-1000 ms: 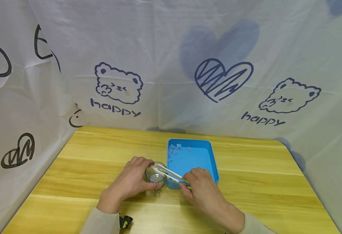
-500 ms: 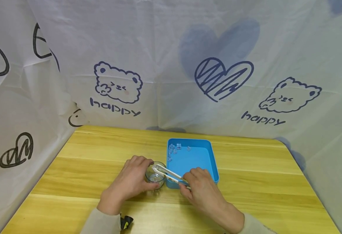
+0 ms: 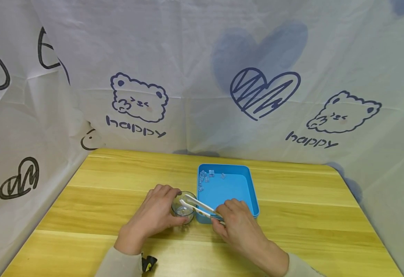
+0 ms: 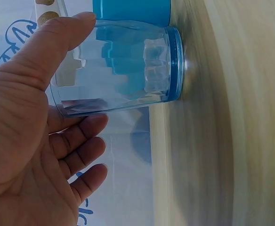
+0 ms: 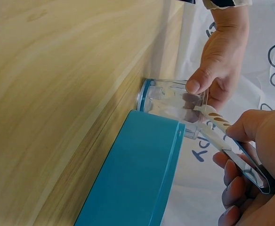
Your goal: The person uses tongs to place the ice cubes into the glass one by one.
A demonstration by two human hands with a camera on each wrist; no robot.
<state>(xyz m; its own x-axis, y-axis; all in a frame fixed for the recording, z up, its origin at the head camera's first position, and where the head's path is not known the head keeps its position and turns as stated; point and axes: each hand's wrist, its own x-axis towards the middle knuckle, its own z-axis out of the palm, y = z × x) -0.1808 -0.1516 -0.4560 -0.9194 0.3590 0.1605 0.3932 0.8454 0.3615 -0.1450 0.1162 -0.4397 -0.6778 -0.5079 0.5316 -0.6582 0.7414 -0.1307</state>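
Observation:
My left hand (image 3: 155,215) holds a clear drinking glass (image 4: 123,89) near its rim, thumb on one side and fingers on the other. The glass stands upright on the table. In the left wrist view, clear pieces (image 4: 155,66) show at its bottom. My right hand (image 3: 241,227) pinches a pair of tongs (image 5: 216,139) with white, brown-spotted arms. The tongs' tips are spread apart inside the mouth of the glass, with nothing visible between them. A blue tray (image 3: 229,192) sits right beside the glass, holding several clear cubes (image 3: 211,174) mostly in its far left corner.
The wooden table (image 3: 302,215) extends to both sides of the tray. White cloth (image 3: 195,127) with drawings hangs behind it and along the sides. Below my left wrist lies a small black and yellow object (image 3: 148,264), partly covered by the sleeve.
The tongs' tips, close together before, have spread apart in the glass's mouth. Both hands, the glass and the tray stay in place.

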